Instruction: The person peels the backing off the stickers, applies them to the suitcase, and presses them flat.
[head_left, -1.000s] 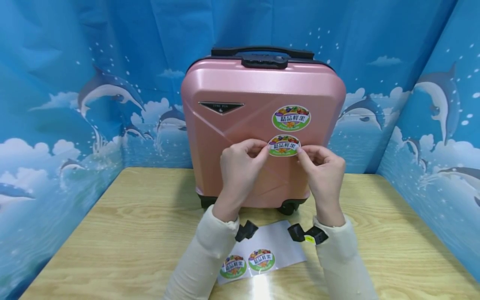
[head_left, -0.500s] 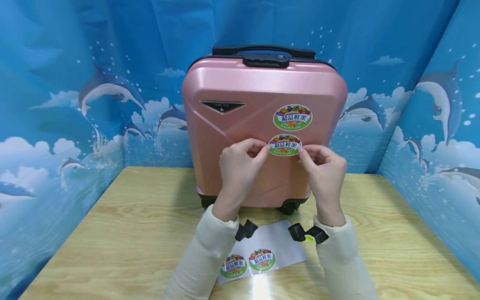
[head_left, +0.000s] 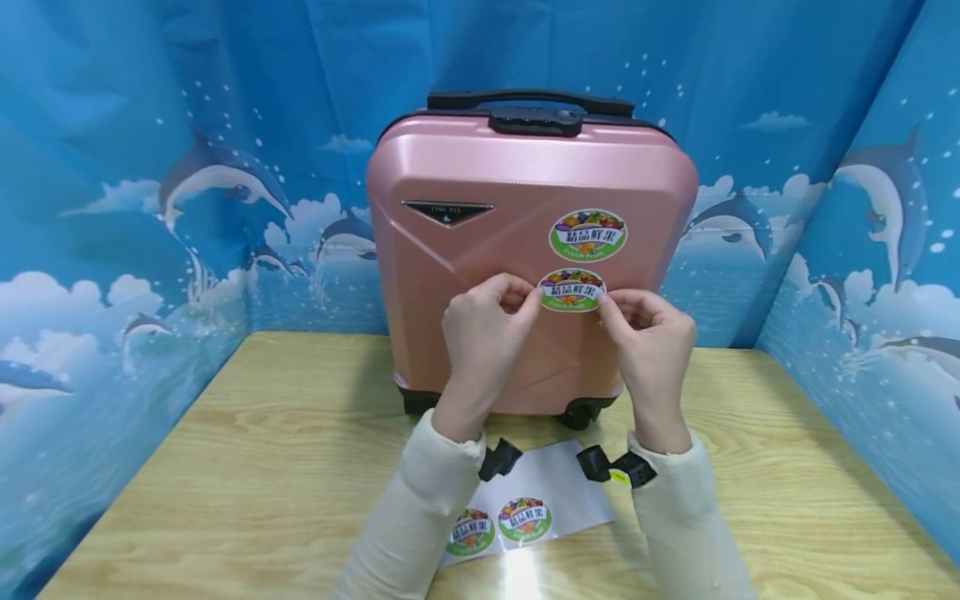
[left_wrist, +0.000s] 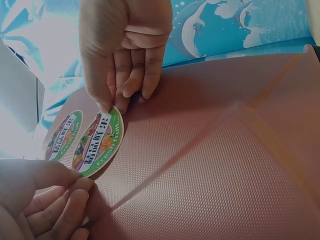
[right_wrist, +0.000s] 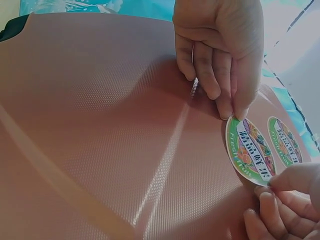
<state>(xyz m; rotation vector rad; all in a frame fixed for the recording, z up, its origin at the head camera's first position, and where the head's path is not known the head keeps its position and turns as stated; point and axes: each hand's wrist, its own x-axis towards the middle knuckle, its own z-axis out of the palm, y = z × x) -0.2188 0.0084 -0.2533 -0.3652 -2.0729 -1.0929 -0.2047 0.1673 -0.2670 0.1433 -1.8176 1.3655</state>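
Note:
An oval fruit sticker (head_left: 572, 291) is stretched between both hands in front of a pink suitcase (head_left: 525, 162). My left hand (head_left: 487, 329) pinches its left end between thumb and finger, while my right hand (head_left: 651, 337) pinches the right end the same way. Just above it, a matching sticker (head_left: 588, 236) lies flat on the suitcase. Both wrist views show the held sticker (left_wrist: 100, 142) close to the ribbed pink surface; whether its back touches the suitcase I cannot tell.
On the wooden table (head_left: 300, 467) lies a backing sheet (head_left: 577, 487) bearing two more stickers, partly covered by the left sleeve (head_left: 420, 508). The suitcase stands upright on black wheels (head_left: 581, 414). Behind it hangs a blue dolphin-print curtain (head_left: 315, 100).
Both hands keep their pinch on the sticker at nearly the same place. The whole view has shifted very slightly, and the left wrist has moved a little to the right.

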